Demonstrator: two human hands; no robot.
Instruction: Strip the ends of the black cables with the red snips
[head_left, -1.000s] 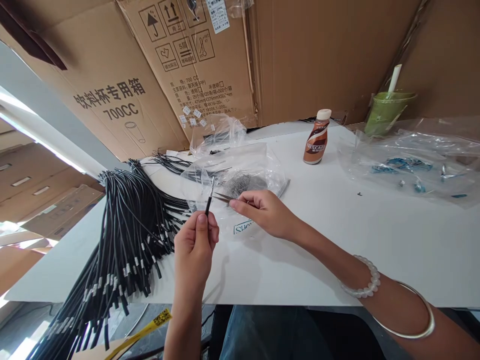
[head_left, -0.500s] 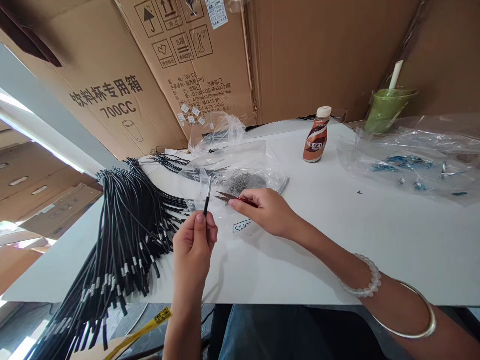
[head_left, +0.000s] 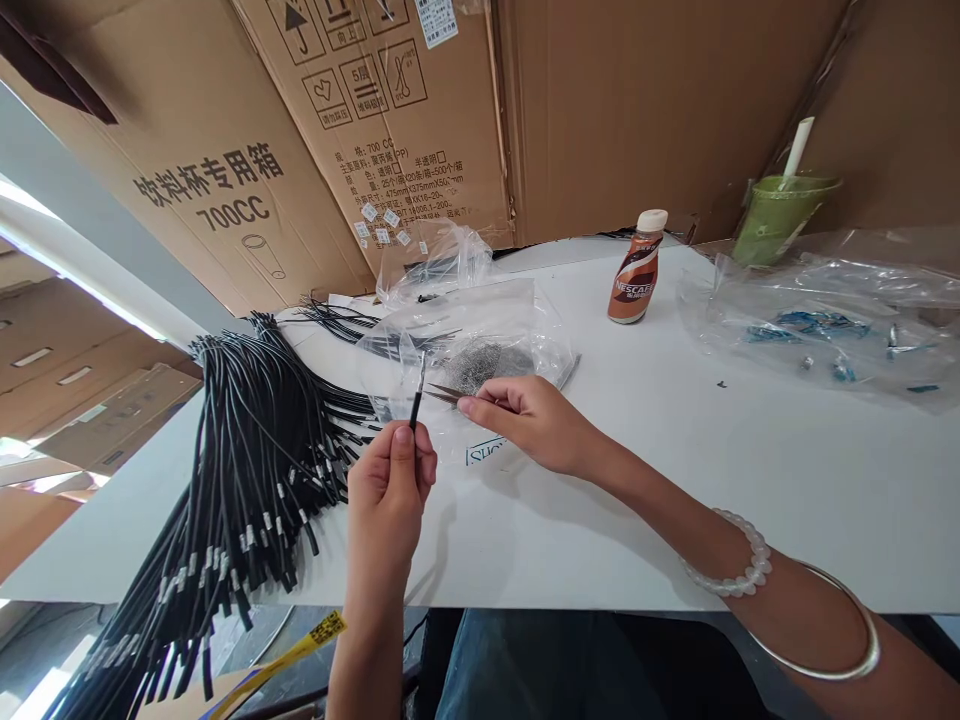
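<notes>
A: What does the left hand have?

B: A black cable, pinched between thumb and curled fingers. Its pale, silvery end projects upward beyond the fingertips.

A: And the right hand?

B: Closed around a pointed metal tool; the slender tips point toward the cable, near it and apparently apart from it. The grip end is mostly hidden by the fingers.

A: How would the cable handle?

B: Light and flexible, I judge: the dark sheath rather firm yet bendable, perhaps a little smooth; the silvery end thinner and more easily bent or frayed. The sound hold is on the sheath, just below that end, as here. The tool looks stiff and sharp-tipped, best held well back from its points.

A: The surroundings?

B: Left of the left hand, a thick bundle of black cables hangs over the edge of the bench. Beyond both hands lies a clear plastic bag with a grey mass of fine pieces. Beyond the right hand and to its right stands a bottle.
</notes>
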